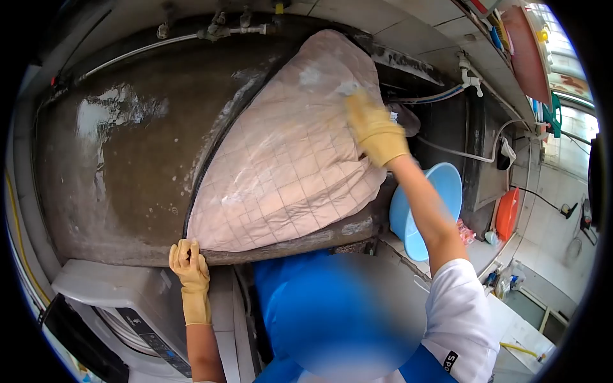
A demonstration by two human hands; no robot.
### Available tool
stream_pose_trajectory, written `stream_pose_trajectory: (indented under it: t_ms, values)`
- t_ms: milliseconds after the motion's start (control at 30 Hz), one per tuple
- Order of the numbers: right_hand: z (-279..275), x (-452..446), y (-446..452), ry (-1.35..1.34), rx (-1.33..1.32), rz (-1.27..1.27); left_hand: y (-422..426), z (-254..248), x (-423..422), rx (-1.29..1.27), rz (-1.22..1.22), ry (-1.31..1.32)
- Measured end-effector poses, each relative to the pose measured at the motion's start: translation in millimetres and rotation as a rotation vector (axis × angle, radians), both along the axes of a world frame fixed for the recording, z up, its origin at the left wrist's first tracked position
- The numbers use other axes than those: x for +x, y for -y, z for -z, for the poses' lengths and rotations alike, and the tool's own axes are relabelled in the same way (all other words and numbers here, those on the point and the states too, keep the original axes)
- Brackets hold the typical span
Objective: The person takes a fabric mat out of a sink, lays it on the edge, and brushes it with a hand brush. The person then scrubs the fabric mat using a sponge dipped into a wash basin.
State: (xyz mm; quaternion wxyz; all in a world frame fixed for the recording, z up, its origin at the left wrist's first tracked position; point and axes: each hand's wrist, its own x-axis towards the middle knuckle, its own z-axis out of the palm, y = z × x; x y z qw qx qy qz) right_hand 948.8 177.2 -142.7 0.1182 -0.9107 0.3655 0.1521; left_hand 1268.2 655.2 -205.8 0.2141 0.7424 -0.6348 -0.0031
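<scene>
A wet pink quilted cloth (287, 159) with a grid pattern lies spread over the dark stone counter, with whitish foam patches on its upper part. My left hand (190, 258), in a yellow rubber glove, is closed on the cloth's lower left corner at the counter's front edge. My right hand (373, 131), gloved in yellow too, is over the cloth's upper right part. Motion smears its fingers, and a pale patch at their tips is too blurred to make out.
On the left, the wet counter (140, 185) holds a film of water. Pipes and a tap (471, 80) run along the walls. A blue basin (447, 185) stands right of the counter, near a red basin (507, 214). A washing machine (121, 319) sits at lower left.
</scene>
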Motion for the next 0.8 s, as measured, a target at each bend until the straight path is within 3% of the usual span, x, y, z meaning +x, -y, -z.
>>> stream_pose_trajectory:
  t_ms: [33,100,167,200,233,300,333,367,400,433,467,533,567,600,700,767,800]
  values:
    - [1.7,2.8,-3.6,0.003,-0.006,-0.003,0.5,0.1,-0.1,-0.003,0.006,-0.006]
    - [15.7,22.3,-42.3,0.285,-0.208,-0.137,2.7,4.0,0.4,-0.018,0.02,-0.028]
    - [4.0,63.6,-112.5,0.407,-0.013,-0.174,3.6,-0.1,-1.3,-0.005,0.029,-0.019]
    - [-16.3,87.2,-137.4,0.39,0.271,-0.152,5.1,-1.2,0.8,0.002,0.031,-0.007]
    - [-20.8,82.4,-125.7,0.396,0.266,-0.148,4.6,0.3,3.0,0.02,0.05,-0.025]
    - [-24.2,61.3,-87.6,0.116,0.459,-0.315,-1.3,4.2,10.0,0.042,0.07,-0.028]
    - [8.4,20.9,-57.0,0.402,0.096,-0.384,-2.6,6.5,8.4,0.063,0.063,-0.035]
    - [-24.2,1.6,-15.0,-0.01,0.085,-0.177,-0.4,7.5,6.3,0.066,0.063,-0.029]
    - [8.3,-46.8,20.7,0.028,-0.217,-0.209,0.8,3.4,5.3,0.058,0.061,-0.02]
    - [10.7,-69.1,52.0,0.036,-0.136,-0.007,2.6,0.4,4.0,0.047,0.056,-0.007]
    - [-3.6,-65.3,60.1,0.063,0.034,0.53,7.5,0.9,3.2,0.046,0.055,0.007]
    - [22.1,-81.5,62.4,0.216,0.133,0.587,9.3,-8.1,0.7,0.043,0.074,0.05]
    - [28.7,-81.3,52.4,0.303,0.121,0.49,9.3,-14.3,1.7,0.125,0.048,-0.116]
    - [32.8,-83.0,42.1,0.356,0.093,0.403,11.4,-19.5,1.0,0.134,0.05,-0.096]
    - [17.3,-88.8,4.1,0.594,0.059,0.348,54.8,-40.0,-25.4,0.018,-0.237,-0.16]
    - [-36.3,-86.9,-23.9,0.754,0.235,0.795,117.5,-61.0,-51.5,-0.076,-0.181,-0.286]
    - [-64.4,-83.7,-36.7,0.824,0.5,1.268,151.6,-67.7,-66.1,-0.061,-0.118,-0.403]
